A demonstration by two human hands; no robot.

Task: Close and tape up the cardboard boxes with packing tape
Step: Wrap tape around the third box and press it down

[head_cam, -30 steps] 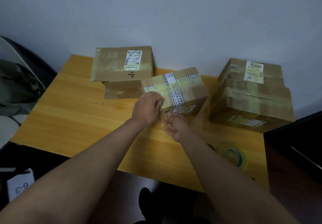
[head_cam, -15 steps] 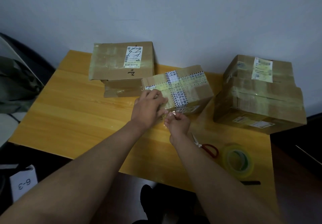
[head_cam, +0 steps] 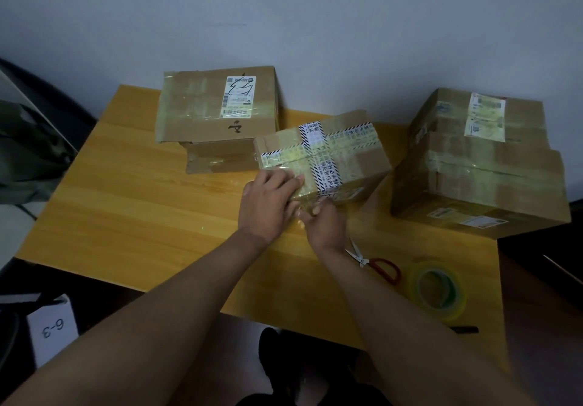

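1. On the wooden worktop (head_cam: 132, 203), near its middle, a small cardboard box (head_cam: 356, 156) is set at an angle, its top crossed by printed black-and-white tape and yellowish clear tape.
2. The near left corner of this box is covered by the left hand (head_cam: 268, 200), whose fingers are laid fairly straight over the top edge and pressed flat against the taped surface.
3. The right hand (head_cam: 325, 222) is held just beside the left one, at the lower front face of the box, with fingers curled; a bit of clear tape seems to be pinched there, though the grip cannot be made out clearly.
4. Behind and to the left, a larger box (head_cam: 214, 106) with a white shipping label is stacked on a flatter box (head_cam: 220, 159), and the small box is touched by this stack at its far left corner.
5. At the right edge of the worktop, two more taped boxes (head_cam: 479, 165) are stacked, close to the small box.
6. Red-handled scissors (head_cam: 377, 263) are laid just right of the right forearm.
7. A roll of clear packing tape (head_cam: 438, 289) is laid flat near the scissors, with a dark pen (head_cam: 463, 330) in front of it.
8. On the floor at lower left, a white card marked "6-3" (head_cam: 52, 326) is seen.
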